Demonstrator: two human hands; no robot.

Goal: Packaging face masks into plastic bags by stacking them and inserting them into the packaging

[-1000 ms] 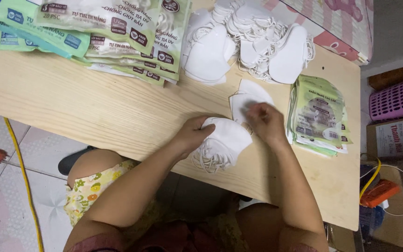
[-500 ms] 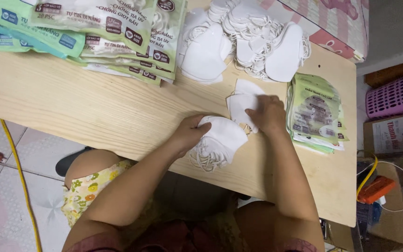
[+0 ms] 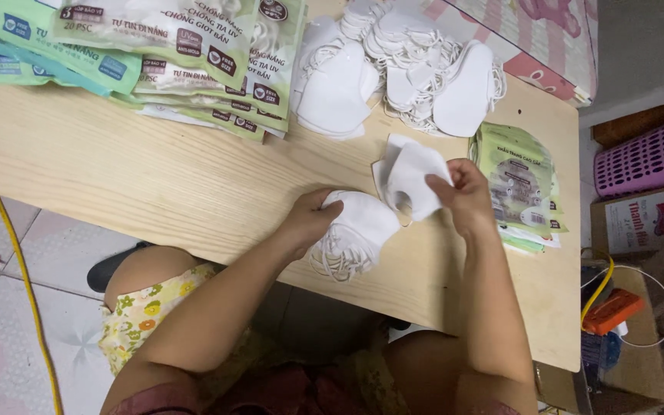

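My left hand (image 3: pixel 310 220) grips a stack of white face masks (image 3: pixel 356 230) near the front edge of the wooden table (image 3: pixel 117 184), their ear loops hanging toward me. My right hand (image 3: pixel 464 196) pinches a single white mask (image 3: pixel 416 178) and holds it lifted just right of the stack. A few flat white masks (image 3: pixel 387 160) lie under it on the table.
A big heap of loose white masks (image 3: pixel 401 69) lies at the table's far side. Green packaging bags (image 3: pixel 155 54) are piled at the far left, and a smaller green pile (image 3: pixel 520 184) sits at the right. A pink basket (image 3: pixel 647 154), boxes and an orange tool (image 3: pixel 612 311) are on the floor to the right.
My right hand has lifted one white mask up and away from the stack. The left hand stays on the stack, which has shifted slightly.
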